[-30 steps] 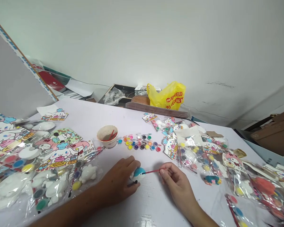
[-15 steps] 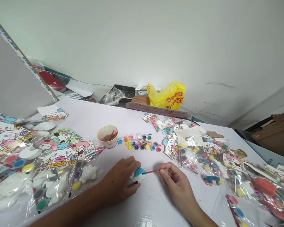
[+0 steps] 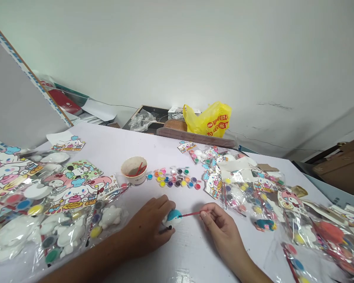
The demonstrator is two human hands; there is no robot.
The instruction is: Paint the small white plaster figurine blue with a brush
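Note:
My left hand (image 3: 149, 228) rests on the white table (image 3: 112, 147) and is closed round a small plaster figure (image 3: 173, 217), white below and painted blue on top. My right hand (image 3: 221, 226) pinches a thin red paintbrush (image 3: 191, 214), and its tip touches the blue part of the figure. Rows of small paint pots (image 3: 177, 177) in many colours lie just beyond both hands. To the left of the pots stands a paper cup (image 3: 134, 169) with red brushes in it.
Clear bags of unpainted white figures and paint pots (image 3: 61, 232) with cartoon cards lie at the left. More such bags (image 3: 253, 184) crowd the right, with a painted blue figure (image 3: 264, 224) among them. A yellow plastic bag (image 3: 208, 118) sits beyond the table's far edge.

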